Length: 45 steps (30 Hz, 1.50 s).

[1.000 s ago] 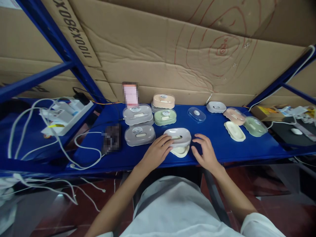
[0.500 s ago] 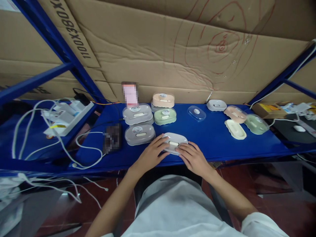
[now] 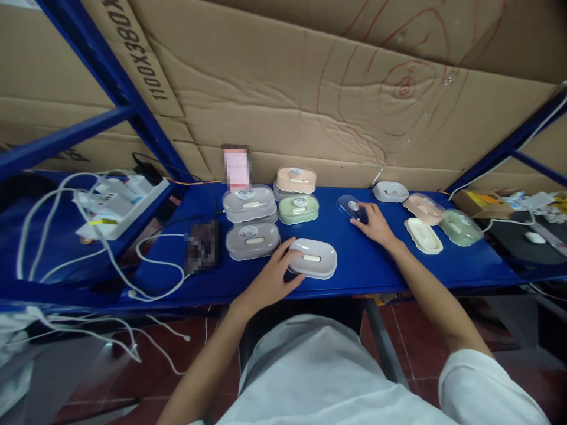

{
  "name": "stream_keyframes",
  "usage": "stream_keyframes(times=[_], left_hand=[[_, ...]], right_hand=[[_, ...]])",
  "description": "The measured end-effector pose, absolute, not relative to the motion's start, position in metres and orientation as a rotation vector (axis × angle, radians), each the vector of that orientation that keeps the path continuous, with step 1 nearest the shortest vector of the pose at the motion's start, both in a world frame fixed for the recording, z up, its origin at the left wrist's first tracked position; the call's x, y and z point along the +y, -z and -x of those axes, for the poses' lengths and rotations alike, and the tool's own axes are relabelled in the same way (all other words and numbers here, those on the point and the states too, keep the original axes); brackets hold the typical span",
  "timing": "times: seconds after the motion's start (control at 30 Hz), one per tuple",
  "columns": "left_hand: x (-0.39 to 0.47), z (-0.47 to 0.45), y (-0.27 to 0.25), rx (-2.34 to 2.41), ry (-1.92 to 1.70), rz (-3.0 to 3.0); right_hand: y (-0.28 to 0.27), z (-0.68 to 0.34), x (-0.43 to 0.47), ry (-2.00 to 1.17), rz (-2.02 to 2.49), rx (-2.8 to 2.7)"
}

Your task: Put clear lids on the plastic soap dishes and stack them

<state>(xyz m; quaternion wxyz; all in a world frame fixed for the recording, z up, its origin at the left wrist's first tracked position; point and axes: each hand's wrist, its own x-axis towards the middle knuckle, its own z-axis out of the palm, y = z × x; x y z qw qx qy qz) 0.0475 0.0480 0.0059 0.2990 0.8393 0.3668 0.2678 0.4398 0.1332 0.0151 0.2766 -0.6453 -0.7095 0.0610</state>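
Observation:
A light grey oval soap dish (image 3: 325, 260) lies uncovered on the blue table in front of me, a white bar-shaped piece at its middle. My left hand (image 3: 283, 264) grips its left end, thumb at the near side and fingers over the far rim. Farther back and to the right, my right hand (image 3: 372, 222) has its fingers and thumb on the right end of a clear oval lid (image 3: 348, 206) with a round label. The lid is at the table surface; whether it is raised at all I cannot tell.
Lidded grey boxes (image 3: 252, 241), a green one (image 3: 299, 209) and a peach one (image 3: 296, 179) stand left of centre. At right are a white dish (image 3: 390, 191), a cream dish (image 3: 424, 236), a peach box (image 3: 423, 208) and a green box (image 3: 461, 227). Cables (image 3: 177, 265) lie at left.
My right hand has left the grey soap dish and reached forward and right to the clear lid. My left hand has stayed at the dish's left end.

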Motion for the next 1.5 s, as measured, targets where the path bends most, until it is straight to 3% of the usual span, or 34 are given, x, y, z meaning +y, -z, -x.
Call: stream_keyframes(times=[0.17, 0.57, 1.0, 1.3, 1.5], left_hand=[[0.055, -0.046, 0.001, 0.961, -0.799, -2.142], [0.055, -0.046, 0.004, 0.964, -0.806, -2.145], [0.052, -0.048, -0.001, 0.966, -0.79, -2.156], [0.05, -0.049, -0.006, 1.0, -0.753, -2.142], [0.048, -0.05, -0.005, 1.048, -0.669, -2.178]], right_hand=[[-0.02, -0.393, 0.06, -0.452, 1.305, -2.02], [-0.011, -0.32, 0.012, 0.016, 1.099, -2.464], [-0.011, -0.327, 0.003, -0.022, 1.171, -2.42], [-0.024, -0.413, 0.079, 0.237, 1.675, -2.223], [-0.035, -0.438, 0.137, 0.189, 1.784, -2.173]])
